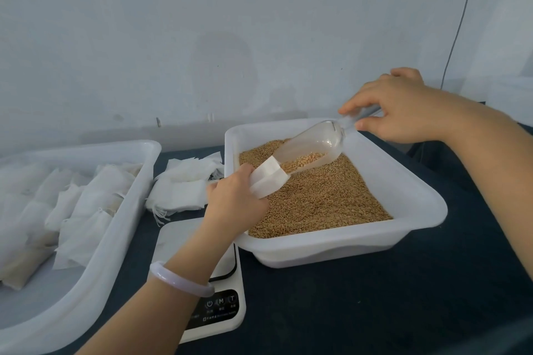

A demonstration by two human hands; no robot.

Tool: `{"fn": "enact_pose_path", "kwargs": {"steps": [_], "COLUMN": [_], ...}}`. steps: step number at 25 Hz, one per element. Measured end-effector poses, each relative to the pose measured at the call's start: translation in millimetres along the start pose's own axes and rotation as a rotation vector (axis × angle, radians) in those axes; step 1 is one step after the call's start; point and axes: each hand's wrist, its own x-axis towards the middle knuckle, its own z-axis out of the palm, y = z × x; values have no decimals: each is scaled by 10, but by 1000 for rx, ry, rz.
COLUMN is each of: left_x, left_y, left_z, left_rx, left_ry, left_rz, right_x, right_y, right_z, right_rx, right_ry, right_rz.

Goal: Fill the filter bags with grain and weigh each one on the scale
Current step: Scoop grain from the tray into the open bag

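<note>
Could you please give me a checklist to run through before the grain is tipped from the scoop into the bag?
1. Mouth of filter bag held open by left hand: ok.
2. Lip of scoop at the bag's mouth: ok.
3. Load of grain in scoop, right hand grip on its handle: ok.
4. Bag over grain tray, to catch spills: ok.
5. Reading of scale zeroed: cannot tell, forearm covers the display.

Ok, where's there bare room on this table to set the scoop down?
The widest bare patch of dark tabletop lies in front of the grain tray, right of the scale. A narrow strip runs between the scale and the left tray. Between the two trays it is crowded: empty filter bags are heaped there.
</note>
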Motion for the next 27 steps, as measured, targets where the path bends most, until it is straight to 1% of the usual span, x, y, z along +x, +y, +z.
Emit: {"fn": "enact_pose_path", "kwargs": {"steps": [7,27], "left_x": [-9,-53], "left_y": [-13,42], "left_z": [7,-40], "left_rx": [-30,-119], "left_ry": [22,14], "left_rz": [-1,-67], "right_x": [4,-12], "right_y": [-25,56], "right_z": [-24,21], "right_rx": [-24,87], "right_ry": [22,9], "right_rz": [6,-11]}}
